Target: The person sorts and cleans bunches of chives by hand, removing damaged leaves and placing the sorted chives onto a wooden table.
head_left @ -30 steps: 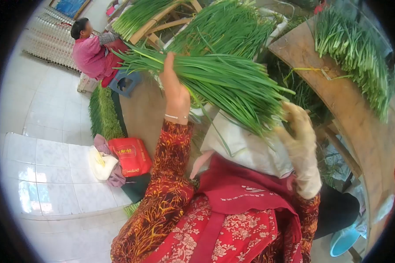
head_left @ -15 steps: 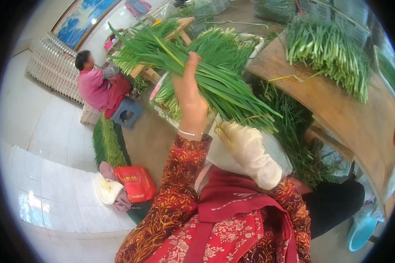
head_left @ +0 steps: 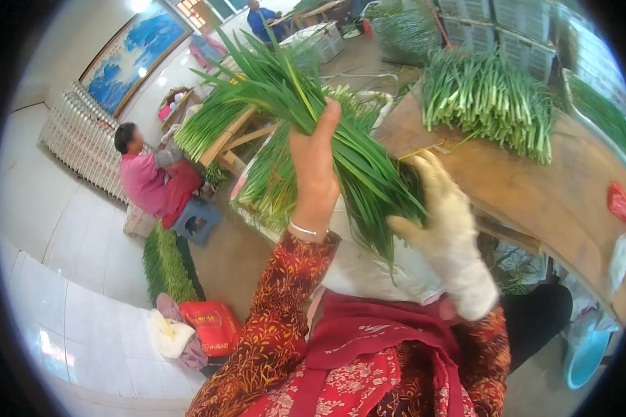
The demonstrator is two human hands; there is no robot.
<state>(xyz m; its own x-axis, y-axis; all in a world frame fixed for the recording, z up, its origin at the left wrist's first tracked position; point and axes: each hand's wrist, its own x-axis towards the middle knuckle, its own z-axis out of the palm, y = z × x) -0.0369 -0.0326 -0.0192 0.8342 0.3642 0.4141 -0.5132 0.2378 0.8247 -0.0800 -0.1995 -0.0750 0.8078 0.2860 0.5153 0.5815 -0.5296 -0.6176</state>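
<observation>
The bunch of long green leaves (head_left: 368, 167) is up in the air just left of the desk (head_left: 556, 201), above the white sheet (head_left: 382, 274) on the person's lap. The bare left hand (head_left: 316, 170) has its grip clamped around the middle of the bunch, thumb uppermost. The gloved right hand (head_left: 445, 222), at the desk's left edge, has its grip apart: thumb and fingers spread about the lower leaf ends, and whether they touch them I cannot tell.

On the far part of the desk, a pile of stalks (head_left: 490, 104) lies with its pale ends roughly lined up; that portion looks dealt with. The bunch in hand seems only partway: its leaves fan out unevenly, and no band shows around it, though the left hand hides part. A thin yellow strand (head_left: 422, 150) lies on the desk's left edge, near the gloved fingers.

Plenty appears to be left. Beyond the bunch, left of the desk, a white-rimmed container (head_left: 384, 109) carries many loose stalks (head_left: 268, 177); farther left of the desk, a wooden stand (head_left: 229, 135) bears more greens (head_left: 202, 132). Well to the left of the desk, a long row of greens (head_left: 161, 260) lies in neat order; whether it counts as finished cannot be told.
</observation>
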